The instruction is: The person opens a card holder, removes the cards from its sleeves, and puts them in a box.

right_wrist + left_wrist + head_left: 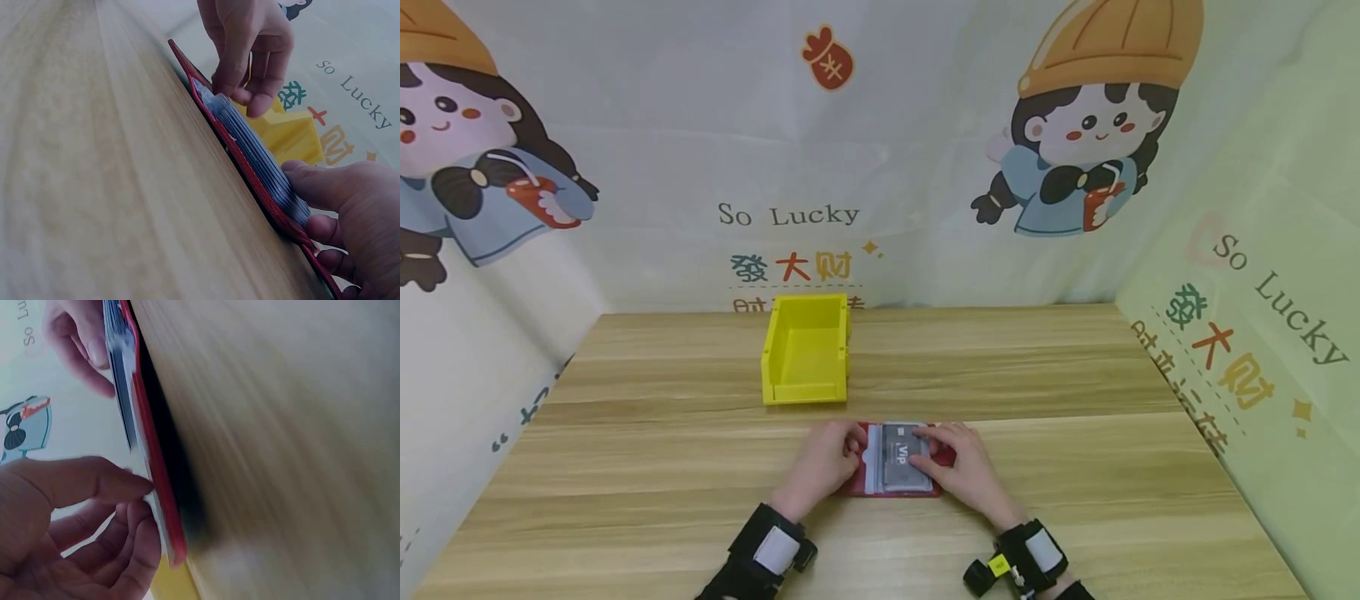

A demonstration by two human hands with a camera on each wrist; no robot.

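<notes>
While the left hand (824, 460) curls over one end of the red card holder (252, 177), whether its grip pinches anything cannot be told; the right hand (966, 471) has a narrow grip on the stacked clear sleeves (265, 165). Between them the holder lies already open on the table (662, 467), a grey "Vip" card (897, 473) showing uppermost. What handling remains is unclear. Beyond, well apart from the hands, stands a yellow bin (805, 393).
</notes>
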